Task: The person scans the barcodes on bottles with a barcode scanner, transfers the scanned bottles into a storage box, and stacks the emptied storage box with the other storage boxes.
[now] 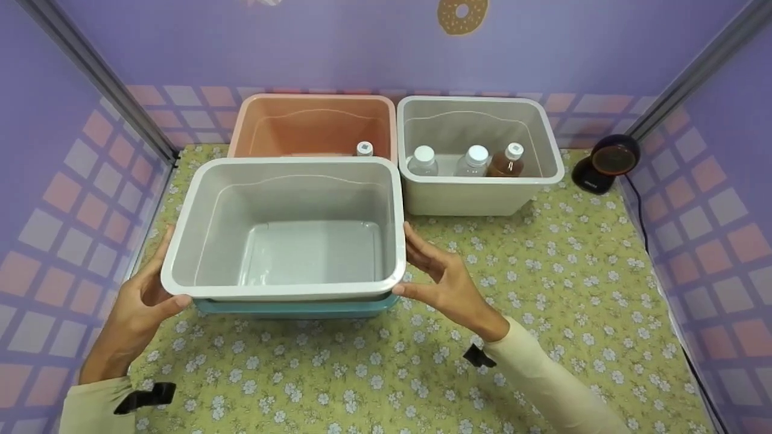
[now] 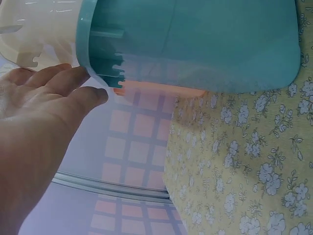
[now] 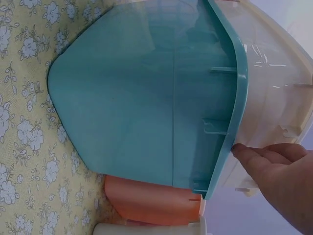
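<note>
A white plastic bin (image 1: 313, 190), with nothing inside, sits nested in a teal bin (image 1: 295, 308), its rim well above the teal one. My left hand (image 1: 139, 307) grips the white bin at its left side, thumb at the front corner. On the opposite side my right hand (image 1: 443, 289) holds it with spread fingers along the wall and thumb at the front right corner. Both wrist views show the fingertips right at the teal bin's rim, beside the pale wall of the white bin. The teal bin (image 3: 137, 107) stands on the flowered cloth.
Behind stands an orange bin (image 1: 313, 126) with a white-capped bottle (image 1: 364, 149). To its right, another white bin (image 1: 464, 196) contains two clear bottles (image 1: 424, 161) and an amber bottle (image 1: 508, 161). A black round-headed device (image 1: 606, 163) stands at the far right, its cable along the wall.
</note>
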Demonstrator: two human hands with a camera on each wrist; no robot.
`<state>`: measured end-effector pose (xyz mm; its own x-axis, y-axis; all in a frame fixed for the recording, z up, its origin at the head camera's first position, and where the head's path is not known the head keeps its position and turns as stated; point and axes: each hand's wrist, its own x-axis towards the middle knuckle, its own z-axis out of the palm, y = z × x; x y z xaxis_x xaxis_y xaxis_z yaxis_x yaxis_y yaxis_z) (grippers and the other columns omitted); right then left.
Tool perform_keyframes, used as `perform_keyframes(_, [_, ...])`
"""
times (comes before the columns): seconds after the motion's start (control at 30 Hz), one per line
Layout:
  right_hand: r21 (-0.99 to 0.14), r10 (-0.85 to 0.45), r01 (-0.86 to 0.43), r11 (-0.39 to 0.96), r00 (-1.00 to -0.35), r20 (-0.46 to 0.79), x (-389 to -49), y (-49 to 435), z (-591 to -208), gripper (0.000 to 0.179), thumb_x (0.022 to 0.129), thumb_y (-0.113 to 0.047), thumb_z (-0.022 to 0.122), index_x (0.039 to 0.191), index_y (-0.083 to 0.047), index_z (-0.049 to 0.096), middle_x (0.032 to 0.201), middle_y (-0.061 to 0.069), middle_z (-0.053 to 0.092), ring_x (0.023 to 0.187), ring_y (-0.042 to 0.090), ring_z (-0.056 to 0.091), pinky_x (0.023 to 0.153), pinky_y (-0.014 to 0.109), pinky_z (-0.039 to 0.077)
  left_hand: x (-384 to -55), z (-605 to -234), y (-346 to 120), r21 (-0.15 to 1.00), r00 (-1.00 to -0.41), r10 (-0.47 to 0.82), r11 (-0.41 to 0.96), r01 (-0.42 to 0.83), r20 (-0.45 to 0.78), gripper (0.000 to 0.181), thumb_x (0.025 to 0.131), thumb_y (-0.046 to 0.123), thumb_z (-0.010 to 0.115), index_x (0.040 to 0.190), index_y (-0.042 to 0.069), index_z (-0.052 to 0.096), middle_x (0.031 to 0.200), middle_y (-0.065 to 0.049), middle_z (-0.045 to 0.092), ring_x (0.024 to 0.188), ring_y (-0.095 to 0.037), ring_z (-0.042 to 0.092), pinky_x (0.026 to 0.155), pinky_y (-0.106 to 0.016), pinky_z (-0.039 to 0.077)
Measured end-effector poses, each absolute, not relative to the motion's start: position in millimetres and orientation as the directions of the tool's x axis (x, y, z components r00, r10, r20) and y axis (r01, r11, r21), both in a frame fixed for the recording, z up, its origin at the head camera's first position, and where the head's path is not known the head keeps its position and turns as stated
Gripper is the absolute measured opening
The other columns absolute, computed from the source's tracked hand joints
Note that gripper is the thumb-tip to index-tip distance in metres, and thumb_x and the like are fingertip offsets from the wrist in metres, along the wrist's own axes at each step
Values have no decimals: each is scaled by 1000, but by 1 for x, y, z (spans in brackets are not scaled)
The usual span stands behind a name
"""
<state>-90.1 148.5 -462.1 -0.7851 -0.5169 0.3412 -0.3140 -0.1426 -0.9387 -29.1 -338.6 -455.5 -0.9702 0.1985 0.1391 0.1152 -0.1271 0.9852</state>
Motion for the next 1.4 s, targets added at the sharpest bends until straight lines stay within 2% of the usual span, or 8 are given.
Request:
perform_keyframes(0.3, [-943, -521, -331, -38, -798, 301, -90, 151, -470, 94, 96, -3, 85, 170, 3, 27, 177, 17, 29, 159, 27, 40, 129, 39, 34, -28, -461, -340, 996, -970, 231, -59, 66, 78, 102, 97, -19, 60, 178, 23, 14, 186, -5, -4, 166, -16, 27, 121, -22, 41])
perform_keyframes(0.47, [-941, -518, -338, 0, -805, 289, -89, 152, -473, 97, 94, -2, 87, 171, 1, 28, 178, 14, 29, 160, 27, 40, 131, 37, 31, -25, -469, -342, 999, -966, 257, 12, 42, 38, 104, 100, -16, 60, 179, 26, 7, 186, -6, -2, 164, -11, 29, 119, -18, 41])
perform_keyframes(0.57, [-941, -515, -337, 21, -811, 279, -88, 153, -475, 98, 93, -3, 88, 171, -1, 29, 178, 13, 27, 160, 26, 39, 131, 36, 30, -25, -472, -341, 999, -968, 249, 35, 33, 24, 105, 100, -15, 62, 179, 29, 8, 186, -7, -1, 162, -10, 31, 118, -18, 41])
perform_keyframes(0.77, [-939, -512, -336, 74, -821, 254, -88, 155, -480, 98, 92, -6, 90, 171, -3, 32, 178, 13, 27, 162, 24, 36, 132, 41, 27, -23, -474, -339, 1000, -975, 221, 27, 3, -3, 106, 99, -15, 64, 179, 30, 10, 186, -5, -4, 163, -10, 30, 120, -18, 39])
perform_keyframes(0.9, [-932, -507, -347, 110, -826, 248, -87, 157, -482, 98, 91, -8, 92, 170, -5, 35, 178, 17, 27, 162, 24, 34, 132, 45, 28, -23, -477, -337, 1000, -975, 221, 31, -5, -12, 107, 99, -15, 64, 179, 31, 10, 186, -8, -3, 160, -6, 34, 119, -20, 41])
perform_keyframes(1.17, [-922, -486, -351, 164, -842, 234, -82, 162, -485, 98, 90, -13, 93, 171, -10, 37, 179, 14, 24, 166, 27, 26, 133, 51, 26, -24, -480, -334, 999, -971, 239, 32, 3, -5, 105, 100, -14, 63, 179, 31, 10, 186, -9, -3, 157, -4, 38, 119, -20, 42])
perform_keyframes(1.3, [-907, -473, -371, 199, -847, 242, -81, 165, -487, 98, 88, -12, 94, 169, -8, 40, 179, 14, 25, 167, 29, 23, 133, 49, 25, -23, -481, -332, 999, -969, 248, 43, -14, -24, 103, 102, -11, 62, 179, 31, 7, 186, -8, 0, 159, -7, 35, 118, -20, 43])
perform_keyframes(1.4, [-898, -479, -386, 210, -842, 250, -82, 166, -486, 98, 87, -12, 95, 169, -7, 40, 179, 10, 25, 167, 29, 23, 133, 45, 26, -22, -481, -331, 999, -970, 243, 48, -17, -28, 102, 102, -10, 61, 179, 32, 8, 186, -7, 0, 164, -15, 30, 119, -19, 41])
